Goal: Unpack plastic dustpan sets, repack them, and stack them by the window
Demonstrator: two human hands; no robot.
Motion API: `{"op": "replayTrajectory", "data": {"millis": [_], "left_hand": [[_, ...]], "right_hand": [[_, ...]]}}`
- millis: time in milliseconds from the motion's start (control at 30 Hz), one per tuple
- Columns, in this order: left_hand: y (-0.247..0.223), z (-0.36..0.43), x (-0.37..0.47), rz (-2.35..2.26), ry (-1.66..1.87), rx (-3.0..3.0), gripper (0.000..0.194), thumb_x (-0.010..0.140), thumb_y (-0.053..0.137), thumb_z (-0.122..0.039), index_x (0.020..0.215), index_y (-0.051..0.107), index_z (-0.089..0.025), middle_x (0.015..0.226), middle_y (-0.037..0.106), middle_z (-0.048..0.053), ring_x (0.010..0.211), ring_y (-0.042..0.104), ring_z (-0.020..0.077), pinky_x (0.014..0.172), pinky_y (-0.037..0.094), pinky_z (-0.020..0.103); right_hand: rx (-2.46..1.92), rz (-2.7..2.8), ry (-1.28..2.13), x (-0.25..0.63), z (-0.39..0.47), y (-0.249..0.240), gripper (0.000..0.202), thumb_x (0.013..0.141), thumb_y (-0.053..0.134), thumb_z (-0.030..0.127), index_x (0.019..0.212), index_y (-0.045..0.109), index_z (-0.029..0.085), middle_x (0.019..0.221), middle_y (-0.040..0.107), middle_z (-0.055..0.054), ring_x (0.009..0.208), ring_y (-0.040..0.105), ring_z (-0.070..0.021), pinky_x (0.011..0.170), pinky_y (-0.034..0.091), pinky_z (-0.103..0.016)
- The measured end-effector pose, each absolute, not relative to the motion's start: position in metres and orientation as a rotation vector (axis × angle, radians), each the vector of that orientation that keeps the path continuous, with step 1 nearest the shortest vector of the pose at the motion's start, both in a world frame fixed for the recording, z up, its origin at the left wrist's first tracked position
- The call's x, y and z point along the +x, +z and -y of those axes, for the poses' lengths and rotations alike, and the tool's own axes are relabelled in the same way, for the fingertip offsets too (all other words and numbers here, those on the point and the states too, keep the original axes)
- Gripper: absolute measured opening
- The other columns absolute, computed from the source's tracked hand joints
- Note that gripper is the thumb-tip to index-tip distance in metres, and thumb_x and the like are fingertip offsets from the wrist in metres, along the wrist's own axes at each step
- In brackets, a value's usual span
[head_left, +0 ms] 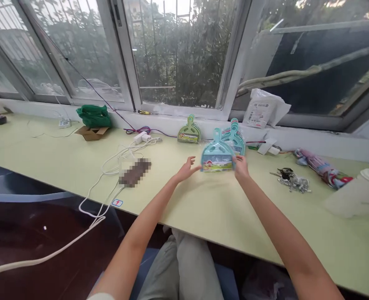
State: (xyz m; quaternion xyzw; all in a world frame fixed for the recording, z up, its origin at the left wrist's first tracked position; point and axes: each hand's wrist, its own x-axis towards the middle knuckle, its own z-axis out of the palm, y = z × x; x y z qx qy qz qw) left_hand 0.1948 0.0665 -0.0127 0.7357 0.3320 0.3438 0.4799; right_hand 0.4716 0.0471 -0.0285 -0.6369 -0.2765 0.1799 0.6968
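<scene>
A light blue dustpan-shaped item in clear wrapping, with a colourful label, stands upright over the table. My right hand pinches its right edge between thumb and fingers. At its lower left edge is my left hand, fingers apart and thumb pointing toward the item; whether the thumb touches it I cannot tell. Just behind the item, a stack of similar blue ones leans by the window wall. A green one leans there too, further left.
White cables and a pixelated dark object lie on the left. Further back are a cardboard box and green cloth. To the right are keys, a folded umbrella and a white container.
</scene>
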Motion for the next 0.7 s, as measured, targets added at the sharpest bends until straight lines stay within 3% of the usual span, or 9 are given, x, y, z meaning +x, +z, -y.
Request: {"op": "replayTrajectory", "data": {"millis": [133, 267, 400, 500, 600, 700], "left_hand": [[-0.024, -0.086, 0.219, -0.646, 0.771, 1.411, 0.045, 0.079, 0.063, -0.042, 0.113, 0.054, -0.016, 0.105, 0.067, 0.01, 0.099, 0.064, 0.0234, 0.092, 0.048, 0.04], [-0.042, -0.095, 0.222, -0.765, 0.893, 1.099, 0.031, 0.073, 0.069, -0.029, 0.097, 0.057, -0.013, 0.079, 0.068, 0.007, 0.072, 0.066, 0.0189, 0.079, 0.053, 0.038], [-0.051, -0.1, 0.22, -0.784, 1.068, 0.952, 0.032, 0.073, 0.069, -0.024, 0.1, 0.056, -0.014, 0.08, 0.067, 0.005, 0.071, 0.065, 0.0157, 0.075, 0.054, 0.033], [-0.049, -0.099, 0.218, -0.793, 1.11, 0.901, 0.036, 0.073, 0.07, -0.024, 0.105, 0.054, -0.018, 0.086, 0.067, 0.005, 0.075, 0.066, 0.0154, 0.075, 0.054, 0.031], [-0.046, -0.098, 0.215, -0.81, 1.147, 0.85, 0.037, 0.074, 0.069, -0.02, 0.107, 0.053, -0.019, 0.092, 0.067, 0.005, 0.079, 0.066, 0.0153, 0.078, 0.055, 0.032], [-0.044, -0.102, 0.208, -0.842, 1.224, 0.782, 0.033, 0.076, 0.067, -0.017, 0.104, 0.051, -0.02, 0.091, 0.066, 0.004, 0.079, 0.066, 0.0146, 0.077, 0.055, 0.031]], "right_hand": [[-1.483, 0.611, 0.499, 0.424, -0.026, -0.031, 0.021, 0.073, 0.062, 0.032, 0.084, 0.047, 0.021, 0.083, 0.058, -0.001, 0.08, 0.057, -0.0171, 0.076, 0.044, -0.03], [-1.588, 0.94, 0.003, 0.389, -0.006, -0.036, 0.024, 0.083, 0.051, 0.037, 0.1, 0.054, 0.02, 0.111, 0.06, -0.011, 0.103, 0.053, -0.0234, 0.091, 0.04, -0.038], [-1.485, 1.437, 0.133, 0.36, 0.0, -0.05, 0.035, 0.09, 0.04, 0.046, 0.076, 0.062, 0.023, 0.087, 0.067, -0.007, 0.087, 0.058, -0.0241, 0.085, 0.043, -0.037], [-1.47, 1.473, 0.304, 0.354, -0.002, -0.06, 0.043, 0.091, 0.038, 0.048, 0.066, 0.063, 0.024, 0.077, 0.068, -0.005, 0.075, 0.061, -0.0225, 0.078, 0.045, -0.035], [-1.531, 1.303, 0.269, 0.368, -0.004, -0.064, 0.042, 0.091, 0.035, 0.044, 0.073, 0.066, 0.022, 0.081, 0.07, -0.006, 0.076, 0.062, -0.0215, 0.08, 0.046, -0.034], [-1.651, 1.209, 0.056, 0.4, -0.007, -0.066, 0.037, 0.091, 0.033, 0.031, 0.093, 0.067, 0.017, 0.102, 0.068, -0.011, 0.095, 0.06, -0.0232, 0.091, 0.044, -0.037]]}}
